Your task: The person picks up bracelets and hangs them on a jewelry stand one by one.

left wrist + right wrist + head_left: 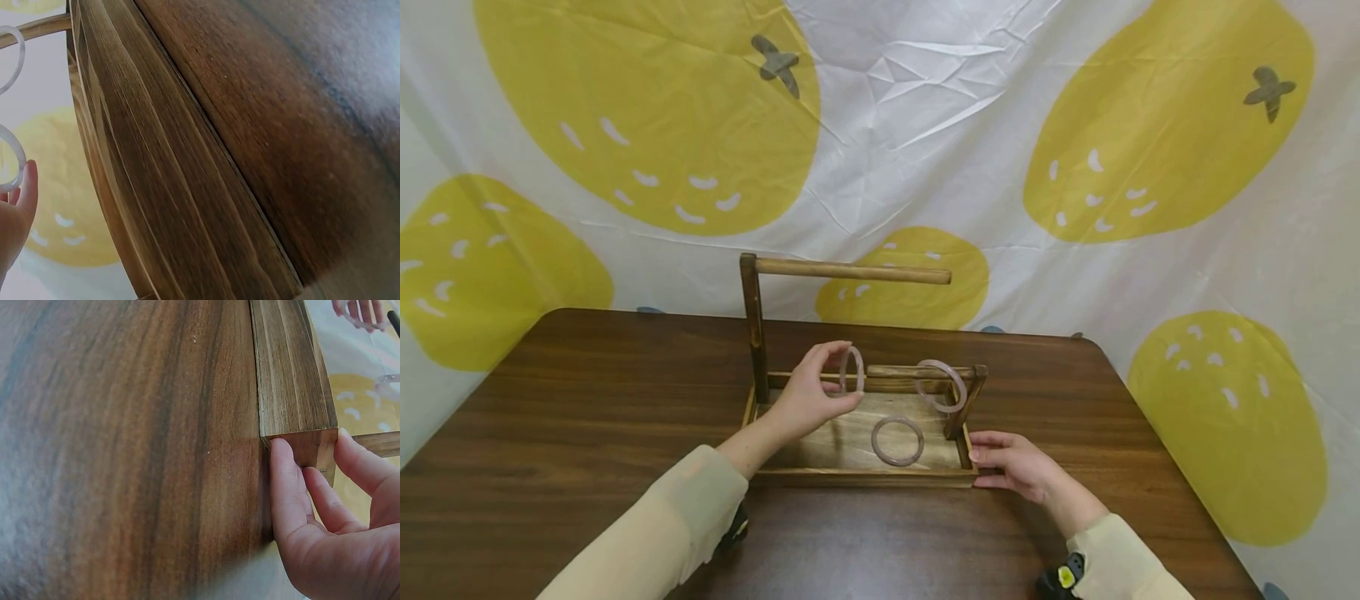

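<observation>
Right hand point(1018, 467) grips tray edge point(300, 444); left hand point(812, 390), bangle point(861, 368) near bar tip point(876, 371).

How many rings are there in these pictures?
3: a ring held in the left hand, another ring hanging on the lower bar, and a third ring lying in the tray.

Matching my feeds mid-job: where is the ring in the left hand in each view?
Head: ring near the centre, pinched in the left hand.
Left wrist: left edge, about mid-height, partly cut off; the lower of two.
Right wrist: top right corner, at the left hand's fingers.
Shared landmark: the tray's front wall.
</observation>
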The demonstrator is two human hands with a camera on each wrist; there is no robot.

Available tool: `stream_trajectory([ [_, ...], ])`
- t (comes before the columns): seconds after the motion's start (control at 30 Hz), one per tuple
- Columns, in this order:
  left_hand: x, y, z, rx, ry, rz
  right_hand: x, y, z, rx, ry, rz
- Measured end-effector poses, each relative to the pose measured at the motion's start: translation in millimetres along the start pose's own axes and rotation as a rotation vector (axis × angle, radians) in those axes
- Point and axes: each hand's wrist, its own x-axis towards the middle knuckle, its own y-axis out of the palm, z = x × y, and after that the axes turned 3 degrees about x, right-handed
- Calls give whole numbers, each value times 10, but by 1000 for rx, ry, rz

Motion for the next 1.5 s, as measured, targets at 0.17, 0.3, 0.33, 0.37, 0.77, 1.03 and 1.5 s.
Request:
stream_trajectory([
  [0.17, 22, 37, -11, -14, 5, 9, 7, -7, -1, -2, 4, -1],
  [0.3, 26, 63, -37, -26, 8, 14, 2, -9, -3, -6, 1, 5],
  [0.33, 27, 68, -46, -29, 10, 17, 3, -10, -4, -6, 1, 5],
  [0.37, 27, 73, -54, -33, 10, 19, 2, -12, -5, -7, 0, 6],
  [0.77, 72, 162, -72, -81, 10, 19, 8, -23, 1, -4, 4, -4],
  [1.03, 25, 152, -310, -96, -17, 44, 3, -10, 0, -5, -3, 4],
  [1.5, 125, 302, -92, -108, -3, 10, 7, -11, -5, -3, -6, 5],
])
